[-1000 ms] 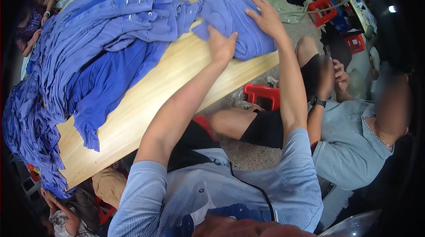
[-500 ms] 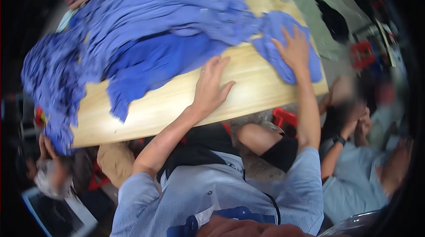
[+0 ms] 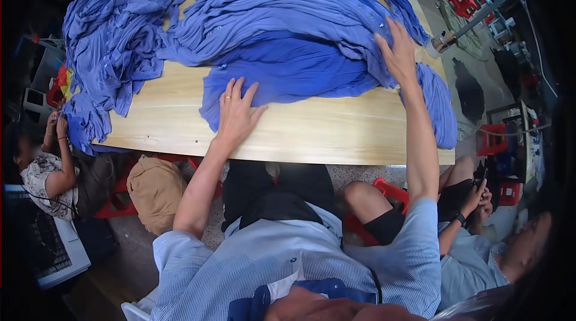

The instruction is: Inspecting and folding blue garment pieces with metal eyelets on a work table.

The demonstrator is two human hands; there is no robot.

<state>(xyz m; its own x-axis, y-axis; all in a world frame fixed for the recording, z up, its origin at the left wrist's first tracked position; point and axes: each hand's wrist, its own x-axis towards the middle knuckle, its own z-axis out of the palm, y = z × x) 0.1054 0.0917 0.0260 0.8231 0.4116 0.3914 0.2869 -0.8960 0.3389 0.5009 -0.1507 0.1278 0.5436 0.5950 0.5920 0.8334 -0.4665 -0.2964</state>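
Fabric fills our view: blue garments (image 3: 114,51) heaped at the bench's (image 3: 324,135) left end. Our left hand (image 3: 235,114) presses flat, fingers spread, on the dark blue cloth (image 3: 294,78). Our right hand (image 3: 399,57) lies open on the cloth's right edge.

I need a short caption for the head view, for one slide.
Both hands flat on blue garments: left hand on a spread blue cloth, right hand on the pile, over a wooden table.

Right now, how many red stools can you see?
At least 4: one red stool top right, two at the right edge, one under the seated person by the table. Others may be hidden.
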